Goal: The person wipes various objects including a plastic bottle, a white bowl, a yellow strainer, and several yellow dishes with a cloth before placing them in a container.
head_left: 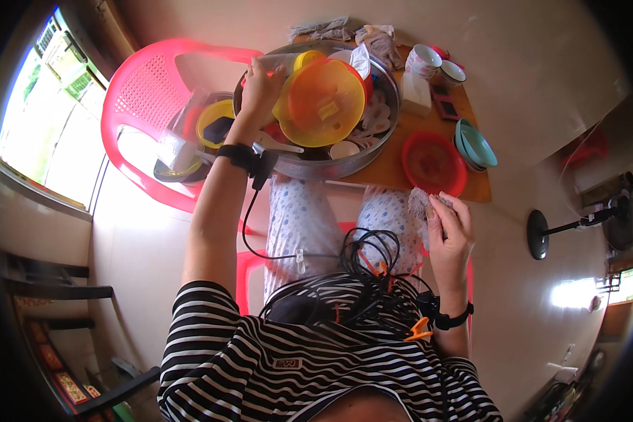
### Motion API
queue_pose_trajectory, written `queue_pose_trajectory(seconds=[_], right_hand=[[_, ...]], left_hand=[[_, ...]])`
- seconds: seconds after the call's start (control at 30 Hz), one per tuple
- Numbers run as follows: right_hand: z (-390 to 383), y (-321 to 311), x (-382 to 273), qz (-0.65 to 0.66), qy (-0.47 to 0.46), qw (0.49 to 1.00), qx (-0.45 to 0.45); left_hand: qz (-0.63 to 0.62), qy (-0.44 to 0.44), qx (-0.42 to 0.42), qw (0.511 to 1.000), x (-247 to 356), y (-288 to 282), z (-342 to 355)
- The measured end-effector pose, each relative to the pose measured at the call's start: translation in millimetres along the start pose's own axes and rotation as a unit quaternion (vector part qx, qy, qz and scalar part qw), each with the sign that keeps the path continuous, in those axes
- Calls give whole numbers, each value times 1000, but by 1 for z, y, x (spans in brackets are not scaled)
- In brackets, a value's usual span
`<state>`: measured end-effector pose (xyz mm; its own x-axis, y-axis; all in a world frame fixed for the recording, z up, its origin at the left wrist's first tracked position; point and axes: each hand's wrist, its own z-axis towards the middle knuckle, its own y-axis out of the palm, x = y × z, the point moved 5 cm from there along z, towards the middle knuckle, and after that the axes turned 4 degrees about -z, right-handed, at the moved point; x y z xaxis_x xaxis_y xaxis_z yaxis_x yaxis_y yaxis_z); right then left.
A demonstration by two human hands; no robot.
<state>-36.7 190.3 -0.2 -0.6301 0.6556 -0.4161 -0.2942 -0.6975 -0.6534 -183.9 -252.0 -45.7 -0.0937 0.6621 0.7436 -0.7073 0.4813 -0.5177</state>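
Observation:
A large metal basin (362, 166) stands in front of me with dishes inside. My left hand (260, 91) reaches over its left part with the fingers bent closed, next to a yellow-orange bowl (320, 102). What those fingers grip is hard to make out; something clear and plastic-like shows beside them. A white spoon (280, 145) lies below that wrist, and several white spoons (376, 118) are at the basin's right side. Lower right, my right hand (451, 235) pinches a grey cloth (419, 205) just in front of a red plate (434, 163).
The wooden table (395, 160) also bears turquoise bowls (476, 145), patterned white bowls (423, 62), a white box (416, 95) and cloths (380, 43). A pink chair (144, 95) at left holds more containers (214, 123). Black cables (369, 257) lie across my lap. A stand fan (538, 234) is at right.

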Motion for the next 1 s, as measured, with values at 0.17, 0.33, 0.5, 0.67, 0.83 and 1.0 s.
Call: queue_pose_trajectory(seconds=[0.17, 0.33, 0.5, 0.67, 0.83, 1.0], right_hand=[[-2, -6, 8, 10, 45, 999, 5], [2, -4, -1, 36, 10, 999, 9], [1, -3, 8, 40, 10, 999, 26], [0, -6, 11, 61, 29, 997, 30], [12, -15, 16, 91, 49, 993, 57], [21, -22, 10, 118, 60, 989, 71]], left_hand=[[103, 52, 9, 993, 31, 11, -24], [230, -68, -132, 962, -2, 22, -22], [150, 32, -78, 985, -3, 15, -29], [55, 23, -59, 996, 29, -4, -42], [74, 74, -24, 994, 85, -24, -65], [107, 25, -9, 994, 59, -13, -49]])
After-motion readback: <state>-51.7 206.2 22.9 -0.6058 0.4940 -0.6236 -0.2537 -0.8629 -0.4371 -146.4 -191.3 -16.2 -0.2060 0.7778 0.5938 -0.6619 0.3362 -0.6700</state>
